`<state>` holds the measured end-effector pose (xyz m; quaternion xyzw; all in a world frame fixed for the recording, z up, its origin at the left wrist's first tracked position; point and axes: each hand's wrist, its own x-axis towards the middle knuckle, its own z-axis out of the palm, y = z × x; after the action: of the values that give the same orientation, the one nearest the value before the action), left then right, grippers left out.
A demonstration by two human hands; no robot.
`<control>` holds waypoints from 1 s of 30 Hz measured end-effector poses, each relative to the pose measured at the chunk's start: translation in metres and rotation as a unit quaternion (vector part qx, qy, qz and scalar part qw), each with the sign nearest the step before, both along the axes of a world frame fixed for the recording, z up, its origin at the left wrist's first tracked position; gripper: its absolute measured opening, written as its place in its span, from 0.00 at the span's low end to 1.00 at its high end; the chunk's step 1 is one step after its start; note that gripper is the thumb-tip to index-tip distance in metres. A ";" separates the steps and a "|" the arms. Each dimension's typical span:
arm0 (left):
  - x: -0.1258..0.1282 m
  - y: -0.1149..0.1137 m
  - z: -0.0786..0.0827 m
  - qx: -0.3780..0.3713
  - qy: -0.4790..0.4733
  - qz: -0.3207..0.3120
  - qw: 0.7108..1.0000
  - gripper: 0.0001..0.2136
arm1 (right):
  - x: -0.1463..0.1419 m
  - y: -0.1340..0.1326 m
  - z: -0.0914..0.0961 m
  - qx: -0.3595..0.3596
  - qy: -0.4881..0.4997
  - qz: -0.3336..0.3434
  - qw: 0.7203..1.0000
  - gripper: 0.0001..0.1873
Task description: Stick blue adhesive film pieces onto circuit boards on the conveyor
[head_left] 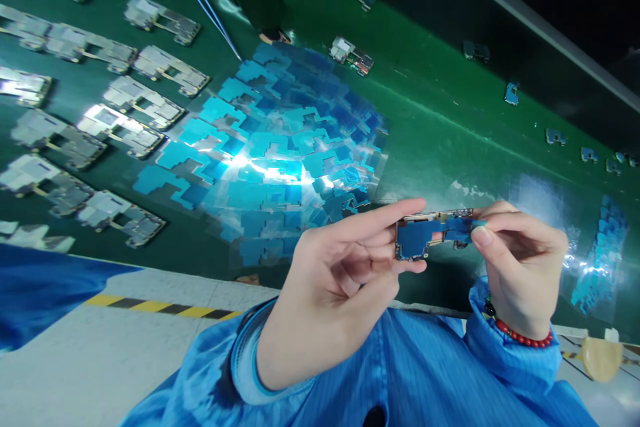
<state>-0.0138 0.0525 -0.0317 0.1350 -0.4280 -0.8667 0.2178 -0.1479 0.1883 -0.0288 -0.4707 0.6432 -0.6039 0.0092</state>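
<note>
Both hands are pinching a small circuit board with blue film on it, holding it up over the near edge of the green desk. Left hand is gripping its left end between thumb and fingers, right hand is nipping the right end. Pile of blue film sheets is lying mid-desk, rows of bare boards toward the left edge.

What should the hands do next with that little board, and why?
Probably press the blue film flat onto the circuit board. The left hand pinches the board's left end, and the right hand has its thumb on the film's right edge, so the film seems only partly smoothed down.
</note>
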 end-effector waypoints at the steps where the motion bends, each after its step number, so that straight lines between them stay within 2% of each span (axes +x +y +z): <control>1: 0.000 0.000 0.000 -0.002 0.004 0.002 1.000 0.20 | 0.000 0.000 0.000 0.000 -0.001 -0.004 1.000 0.16; 7: -0.001 0.001 0.000 0.007 0.014 0.002 1.000 0.20 | -0.002 -0.003 0.000 -0.022 0.031 -0.013 0.999 0.14; 19: -0.003 0.001 0.001 -0.002 0.022 0.009 1.000 0.21 | -0.001 0.000 0.005 -0.014 0.007 0.016 1.000 0.17; 30: -0.003 0.002 0.000 -0.012 0.042 0.018 0.999 0.21 | -0.002 0.002 0.001 -0.010 0.017 -0.011 1.000 0.16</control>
<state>-0.0169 0.0548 -0.0317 0.1039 -0.4262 -0.8624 0.2527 -0.1496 0.1907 -0.0273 -0.4739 0.6419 -0.6026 -0.0129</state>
